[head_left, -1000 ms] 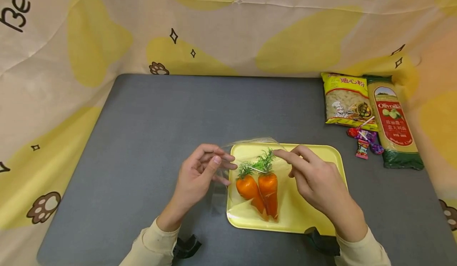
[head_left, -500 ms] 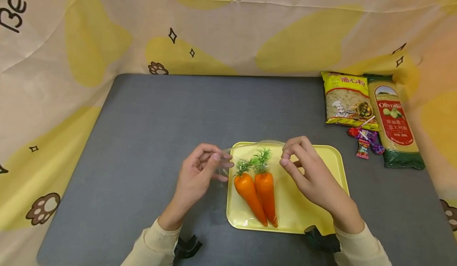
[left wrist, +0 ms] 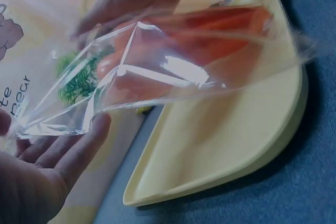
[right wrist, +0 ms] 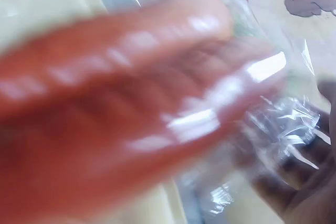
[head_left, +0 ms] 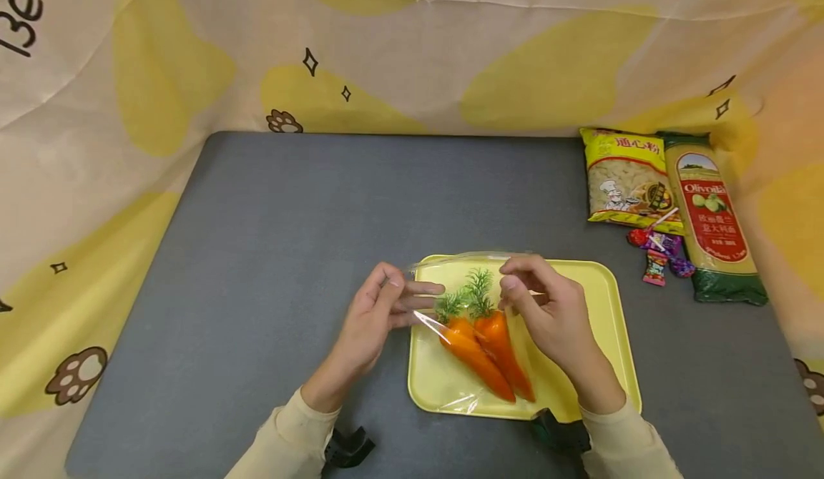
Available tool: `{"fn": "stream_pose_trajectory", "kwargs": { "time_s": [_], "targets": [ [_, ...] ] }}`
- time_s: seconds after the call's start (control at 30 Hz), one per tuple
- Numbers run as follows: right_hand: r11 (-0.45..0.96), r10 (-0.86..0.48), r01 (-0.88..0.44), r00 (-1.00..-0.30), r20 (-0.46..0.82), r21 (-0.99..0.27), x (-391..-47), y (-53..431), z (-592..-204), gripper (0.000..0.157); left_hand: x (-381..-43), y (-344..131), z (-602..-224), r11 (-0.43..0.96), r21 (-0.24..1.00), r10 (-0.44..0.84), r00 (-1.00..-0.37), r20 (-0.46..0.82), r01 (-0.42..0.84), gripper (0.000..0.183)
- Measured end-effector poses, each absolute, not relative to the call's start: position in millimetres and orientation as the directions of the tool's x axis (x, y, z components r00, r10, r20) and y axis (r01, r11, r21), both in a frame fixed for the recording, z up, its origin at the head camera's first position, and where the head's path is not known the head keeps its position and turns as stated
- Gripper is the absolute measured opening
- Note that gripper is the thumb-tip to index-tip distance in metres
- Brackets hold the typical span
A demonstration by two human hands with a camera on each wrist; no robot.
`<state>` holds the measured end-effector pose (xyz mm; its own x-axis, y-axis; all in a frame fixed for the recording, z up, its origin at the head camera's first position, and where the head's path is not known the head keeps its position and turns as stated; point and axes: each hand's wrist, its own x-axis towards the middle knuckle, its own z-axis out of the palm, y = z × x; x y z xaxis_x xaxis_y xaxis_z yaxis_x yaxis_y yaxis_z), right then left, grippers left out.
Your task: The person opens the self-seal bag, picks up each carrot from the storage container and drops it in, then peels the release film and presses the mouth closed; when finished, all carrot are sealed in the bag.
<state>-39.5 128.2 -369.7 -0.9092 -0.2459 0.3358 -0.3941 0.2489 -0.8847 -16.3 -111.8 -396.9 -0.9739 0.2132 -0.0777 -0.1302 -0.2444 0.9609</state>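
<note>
Two orange carrots [head_left: 479, 357] with green feathery tops [head_left: 478, 293] lie inside a clear plastic bag [left wrist: 126, 72]. In the left wrist view, the bagged carrots hang above a pale yellow tray [head_left: 605, 379]. My left hand [head_left: 368, 318] pinches the left side of the bag's mouth between thumb and index finger, its other fingers stretched out beneath the film. Opposite it, my right hand [head_left: 556, 314] pinches the right side with thumb and fingertips. The right wrist view is blurred, with the shiny carrots [right wrist: 126, 93] filling most of it.
At the back right of the grey table [head_left: 290, 229] lie a yellow bag of pasta [head_left: 627, 179] and a long pack of spaghetti [head_left: 711, 214]. Several wrapped candies [head_left: 659, 247] sit just in front of them. A patterned cloth [head_left: 412, 57] hangs behind.
My right hand has brought its thumb and fingers together on the bag's edge. Both hands have drawn closer together. The carrots have shifted right and lean more, tips toward the right.
</note>
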Motion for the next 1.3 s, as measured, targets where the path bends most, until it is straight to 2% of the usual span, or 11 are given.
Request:
{"fn": "stream_pose_trajectory", "kwargs": {
  "time_s": [0.13, 0.27, 0.33, 0.47, 0.57, 0.67, 0.77, 0.87, 1.0, 1.1, 1.3],
  "targets": [
    [0.244, -0.394, -0.383, -0.879, 0.269, -0.891, -41, 137, -358, 0.017, -17, -111, -401, -0.258, 0.959, 0.191, -0.979, -0.067, -0.116, 0.018],
    [0.015, -0.453, -0.396, -0.821, 0.347, -0.918, -47, 148, -364, 0.018, -20, -113, -405, -0.211, 0.975, 0.166, -0.986, -0.032, -0.067, 0.019],
    [-0.095, -0.412, -0.377, -0.828, 0.381, -0.921, -49, 150, -373, 0.018, -21, -112, -408, -0.216, 0.976, 0.167, -0.986, 0.000, -0.037, 0.018],
    [-0.201, -0.226, -0.318, -0.905, 0.360, -0.926, -51, 146, -392, 0.013, -23, -109, -413, -0.293, 0.956, 0.194, -0.978, 0.081, 0.021, 0.013],
    [-0.281, -0.107, -0.273, -0.944, 0.313, -0.920, -51, 142, -398, 0.028, -23, -108, -417, -0.324, 0.946, 0.204, -0.974, 0.103, 0.032, 0.018],
    [-0.416, -0.111, -0.185, -0.962, 0.252, -0.890, -52, 143, -400, 0.042, -23, -109, -421, -0.303, 0.953, 0.207, -0.975, 0.080, 0.014, 0.031],
    [-0.500, -0.184, -0.042, -0.971, 0.154, -0.865, -53, 149, -401, 0.041, -23, -110, -423, -0.251, 0.968, 0.191, -0.981, 0.037, -0.012, 0.030],
    [-0.451, -0.201, 0.019, -0.976, 0.081, -0.892, -53, 156, -402, 0.027, -22, -109, -424, -0.216, 0.976, 0.159, -0.987, -0.001, -0.035, 0.024],
    [-0.276, -0.100, -0.025, -0.993, 0.055, -0.961, -52, 162, -402, 0.010, -23, -108, -425, -0.186, 0.980, 0.098, -0.994, -0.047, -0.065, 0.026],
    [-0.189, -0.069, -0.023, -0.997, 0.036, -0.982, -52, 161, -403, 0.011, -24, -105, -426, -0.177, 0.980, 0.064, -0.995, -0.077, -0.087, 0.029],
    [-0.060, -0.059, 0.066, -0.996, -0.062, -0.996, -50, 159, -403, 0.019, -26, -100, -428, -0.176, 0.981, 0.047, -0.996, -0.078, -0.085, 0.033]
  ]
}}
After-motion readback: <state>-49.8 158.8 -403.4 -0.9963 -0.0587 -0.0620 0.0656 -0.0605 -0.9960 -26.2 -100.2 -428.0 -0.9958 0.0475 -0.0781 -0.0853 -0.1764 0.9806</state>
